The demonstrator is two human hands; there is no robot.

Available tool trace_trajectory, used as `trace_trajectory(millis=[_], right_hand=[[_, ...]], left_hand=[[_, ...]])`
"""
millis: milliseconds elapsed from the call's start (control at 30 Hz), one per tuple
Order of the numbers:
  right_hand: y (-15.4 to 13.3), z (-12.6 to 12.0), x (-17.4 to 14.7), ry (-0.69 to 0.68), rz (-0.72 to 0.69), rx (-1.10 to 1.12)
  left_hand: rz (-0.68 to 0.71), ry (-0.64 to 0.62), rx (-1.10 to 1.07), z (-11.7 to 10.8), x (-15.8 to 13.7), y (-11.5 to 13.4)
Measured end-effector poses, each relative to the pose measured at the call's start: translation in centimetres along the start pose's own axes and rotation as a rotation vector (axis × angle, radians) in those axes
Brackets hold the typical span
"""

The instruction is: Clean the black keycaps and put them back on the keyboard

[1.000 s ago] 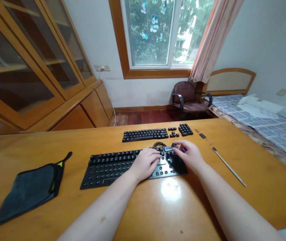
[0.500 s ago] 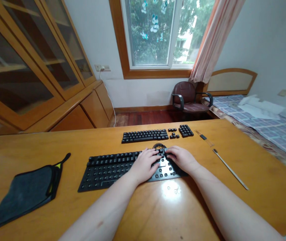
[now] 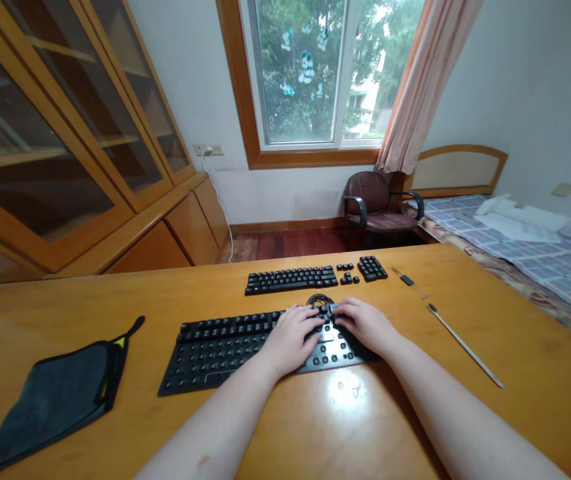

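Observation:
A black keyboard (image 3: 210, 357) lies on the wooden desk, with most of its keycaps off and the upper rows still capped at the left. My left hand (image 3: 293, 340) rests over its right part, fingers stretched toward the upper keys and thumb apart. Close beside it, my right hand (image 3: 365, 327) reaches onto the upper right of the board with fingers bent and slightly apart. No held thing shows in either hand, though the right fingertips are partly hidden. Behind my hands is a coiled black cable (image 3: 319, 299).
Beyond the keyboard, removed keycaps (image 3: 290, 280) sit in keyboard order, with a number-pad block (image 3: 372, 268). At right are a wire keycap puller (image 3: 407, 280) and a thin brush (image 3: 465, 347). A dark folded cloth (image 3: 65, 393) lies left. A chair (image 3: 378, 203) stands beyond the desk.
The whole view has shifted slightly, so the desk appears a little lower. Both hands stay at the same part of the keyboard, with only slight finger movement.

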State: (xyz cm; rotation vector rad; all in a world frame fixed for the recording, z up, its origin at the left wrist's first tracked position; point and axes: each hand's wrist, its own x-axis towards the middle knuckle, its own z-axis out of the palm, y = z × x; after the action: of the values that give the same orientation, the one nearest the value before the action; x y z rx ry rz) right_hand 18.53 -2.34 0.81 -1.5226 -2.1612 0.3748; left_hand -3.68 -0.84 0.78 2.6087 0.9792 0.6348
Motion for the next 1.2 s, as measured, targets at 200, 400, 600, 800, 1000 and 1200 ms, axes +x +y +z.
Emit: trace_trajectory(millis=[200, 400, 600, 800, 1000, 1200], right_hand=[[0.19, 0.09, -0.03, 0.01, 0.022, 0.002], [0.34, 0.41, 0.1, 0.027, 0.076, 0.009], [0.33, 0.36, 0.32, 0.013, 0.155, 0.076], [0.38, 0.45, 0.51, 0.019, 0.18, 0.11], [0.07, 0.29, 0.52, 0.02, 0.187, 0.136], [0.05, 0.35, 0.56, 0.023, 0.178, 0.127]], left_hand=[[-0.003, -0.003, -0.001, 0.13, 0.01, -0.07], [-0.004, -0.007, -0.006, 0.1, 0.01, -0.01], [0.006, -0.002, -0.008, 0.1, 0.1, -0.06], [0.012, -0.002, -0.002, 0.07, 0.07, -0.03], [0.008, -0.013, 0.0, -0.14, 0.13, 0.16], [0.012, -0.021, 0.009, -0.28, 0.19, 0.22]])
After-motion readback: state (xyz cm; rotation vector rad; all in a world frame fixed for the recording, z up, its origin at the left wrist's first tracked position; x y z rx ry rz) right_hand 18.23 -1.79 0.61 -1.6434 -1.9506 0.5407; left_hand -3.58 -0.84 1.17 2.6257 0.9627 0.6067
